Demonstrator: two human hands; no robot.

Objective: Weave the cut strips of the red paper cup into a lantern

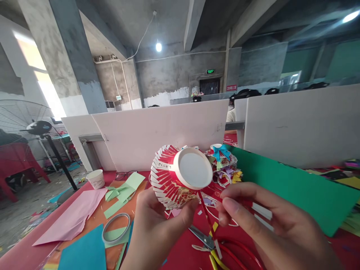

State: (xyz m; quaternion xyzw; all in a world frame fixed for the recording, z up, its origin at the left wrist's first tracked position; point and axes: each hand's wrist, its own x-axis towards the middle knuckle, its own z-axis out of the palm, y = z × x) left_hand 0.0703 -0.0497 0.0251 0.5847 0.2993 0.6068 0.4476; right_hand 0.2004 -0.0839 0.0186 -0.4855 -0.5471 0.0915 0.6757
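Note:
My left hand (pixel 161 227) grips a red-and-white paper cup (pixel 165 180) whose wall is cut into many narrow strips, fanned out and folded around the base. The cup's round white bottom faces me. Thumb and forefinger of my right hand (pixel 267 221) are pinched on a red strip at the cup's lower right edge. Another loose strip (pixel 207 215) hangs down from the cup between my hands. Below it lie scissors (pixel 207 240) with yellow handles, beside red loops. Behind the cup stands a decorated paper-cup piece (pixel 221 159) with a blue bow.
On the left of the red table lie pink paper (pixel 73 213), green scraps (pixel 126 191), blue paper (pixel 84 249) and a tape roll (pixel 104 234). A white paper cup (pixel 96 179) stands near glasses. A green board (pixel 287 187) leans at right; white partitions (pixel 163 135) border the back.

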